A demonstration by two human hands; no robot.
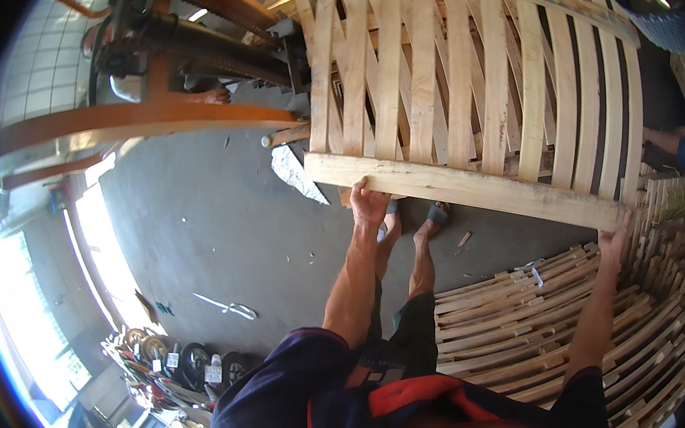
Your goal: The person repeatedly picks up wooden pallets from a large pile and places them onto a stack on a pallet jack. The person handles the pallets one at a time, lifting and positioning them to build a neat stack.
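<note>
A pale wooden slatted panel stretches away in front of me, its slats running from a thick near board to a far crosspiece. My left hand is closed on the near board towards its left end. At the right corner of the same board, my right hand grips the edge, its fingers partly hidden beneath the wood. Through the gaps more slats show underneath; whether the panel rests on them I cannot tell.
Stacked slatted wooden panels rise at the lower right. Orange metal machinery stands at the far left. A white strap and a white scrap lie on the grey floor. Motorbikes are parked lower left. Another person's arm shows at right.
</note>
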